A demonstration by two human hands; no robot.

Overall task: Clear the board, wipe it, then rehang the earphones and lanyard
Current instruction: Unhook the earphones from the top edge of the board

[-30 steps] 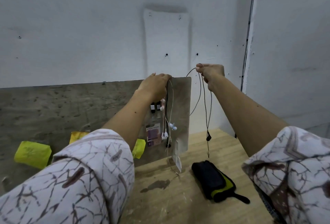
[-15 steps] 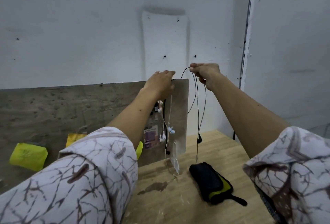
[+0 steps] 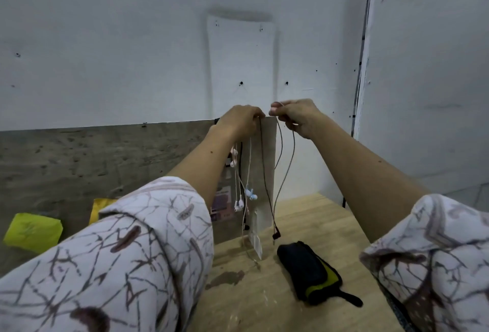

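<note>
Seen from above and behind two outstretched forearms in white sleeves with a brown branching print. Left hand (image 3: 242, 120) curled over the top edge of a grey-brown board (image 3: 79, 162) leaning upright against a pale wall (image 3: 132, 40), fingers (image 3: 255, 114) closed on a dark earphone cord (image 3: 264, 173) right at that edge. Right hand (image 3: 297, 114) raised just beside the left, nearly touching it, thumb and forefinger pinching a thin pale cord (image 3: 287, 167) that drops in a loop below the fingers, off the board's right edge. Dark plug (image 3: 276, 235) dangling at the cord's low end, well below both hands, just above the desk (image 3: 264, 292). Directly beneath the left fingers, against the board face: pink, white and blue earbuds (image 3: 248, 193) hanging on their cords, with a clear badge holder (image 3: 256, 236) at the bottom, its lower end reaching the desk. Purple card (image 3: 222, 202) behind those cords, partly hidden by the left forearm. Far to the left of the fingers, yellow sticky notes (image 3: 33, 231) on the board. On the wooden desk below the right hand, a black and lime-green pouch (image 3: 309, 273) lying flat.
</note>
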